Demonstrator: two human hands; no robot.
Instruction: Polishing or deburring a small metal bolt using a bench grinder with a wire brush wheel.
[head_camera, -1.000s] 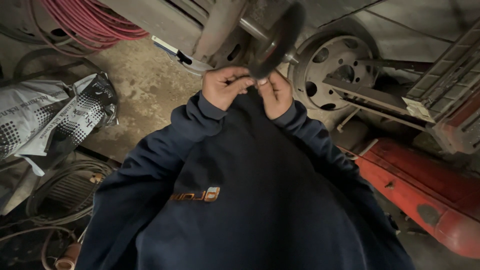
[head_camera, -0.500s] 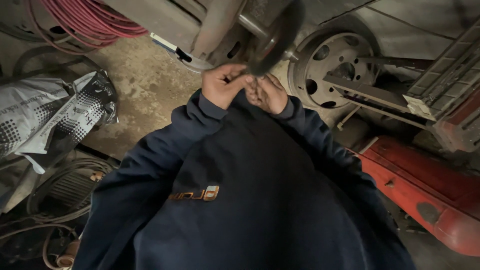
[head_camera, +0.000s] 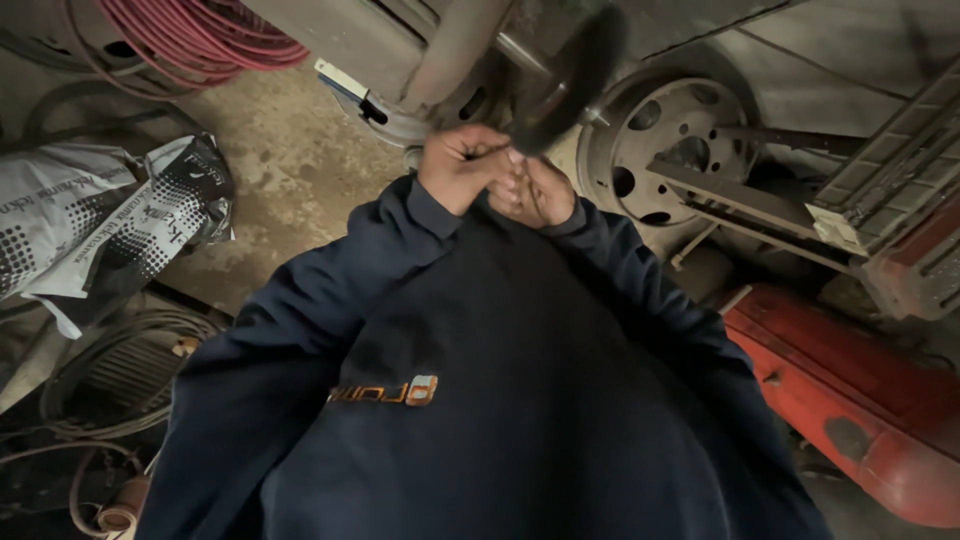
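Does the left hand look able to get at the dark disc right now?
Probably yes: the left hand is raised right beside the dark disc, fingers next to its lower edge, nothing between them. The right hand crowds close alongside.

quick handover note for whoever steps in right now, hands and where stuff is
Left hand: closed in a fist just below the dark round disc, fingers curled; whether it pinches something small cannot be told.
Right hand: pressed against the left, fingertips up at the disc's lower edge.
The disc is blurred and sits on a shaft in front of the grey machine housing.
Around: steel wheel rim to the right, red tank lower right, printed sacks left, red hose coil top left.
Done or left: not clear; both hands are at the disc.
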